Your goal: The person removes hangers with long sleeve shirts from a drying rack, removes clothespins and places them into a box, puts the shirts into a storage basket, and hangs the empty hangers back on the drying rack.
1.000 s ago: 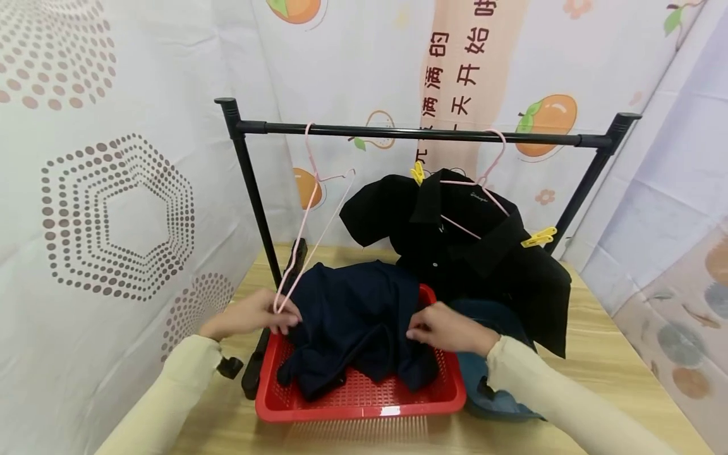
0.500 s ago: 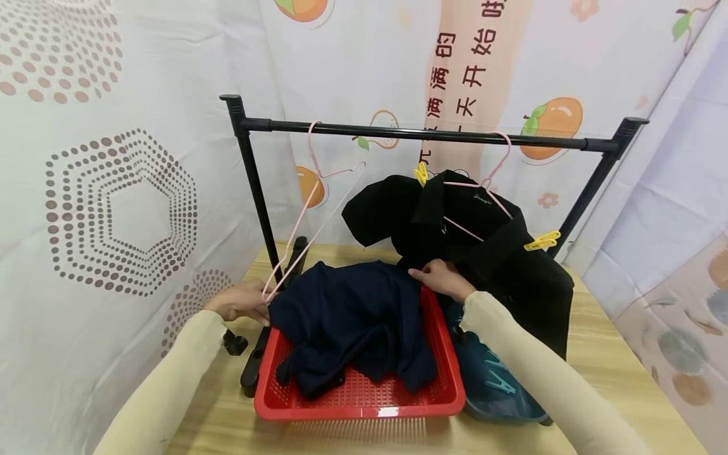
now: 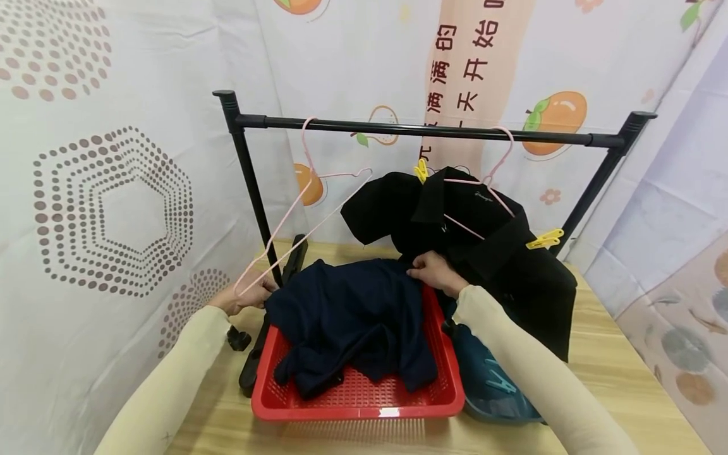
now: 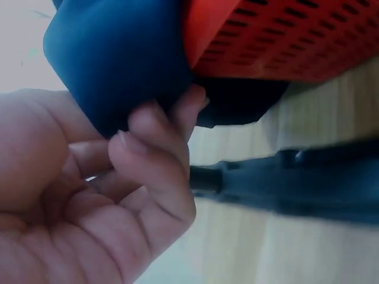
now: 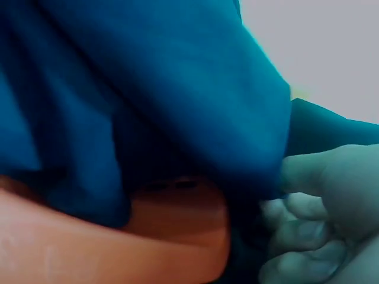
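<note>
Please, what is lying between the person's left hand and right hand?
In the head view, a dark navy cloth garment lies between the left hand and the right hand, draped over the rear of the red perforated plastic basket.

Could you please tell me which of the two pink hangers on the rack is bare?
The left pink hanger, its lower end crossing the left hand in the head view: nothing hangs on it, while the right pink hanger holds a black shirt.

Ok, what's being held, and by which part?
The navy garment: the left hand pinches its left edge, the right hand its back right corner.
</note>
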